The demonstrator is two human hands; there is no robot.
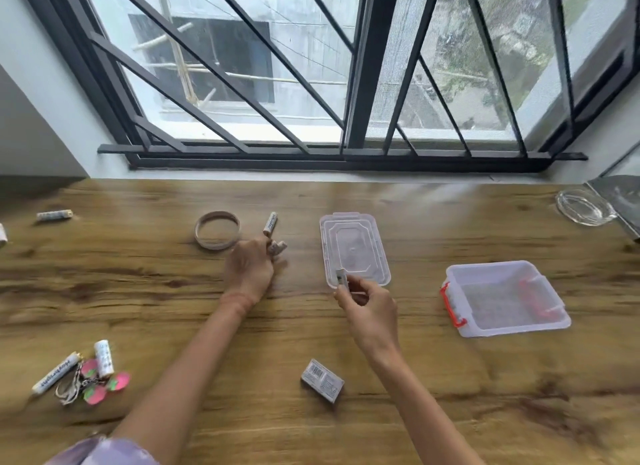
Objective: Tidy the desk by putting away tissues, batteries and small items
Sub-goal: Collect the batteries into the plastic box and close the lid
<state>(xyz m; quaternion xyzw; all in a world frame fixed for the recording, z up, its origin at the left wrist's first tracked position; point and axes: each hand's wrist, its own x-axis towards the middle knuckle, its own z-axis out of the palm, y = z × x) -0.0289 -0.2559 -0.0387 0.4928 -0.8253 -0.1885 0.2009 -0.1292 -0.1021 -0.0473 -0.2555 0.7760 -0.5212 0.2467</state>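
Note:
My left hand (250,269) grips a white battery (270,224) that points up and away, with a second battery (278,247) between its fingers. Over the near edge of a clear box lid (353,253), my right hand (369,307) pinches another white battery (341,278). An open clear storage box (504,298) with red latches stands to the right, empty. More batteries lie on the desk: one at far left (54,215), two at the near left (55,373) (104,358). A small grey box (322,381) lies near the front centre.
A wooden ring (217,234) lies beside my left hand. A keychain with pink charms (90,381) sits among the near-left batteries. A glass dish (585,207) rests at the far right by a dark object. The barred window sill runs along the desk's back edge.

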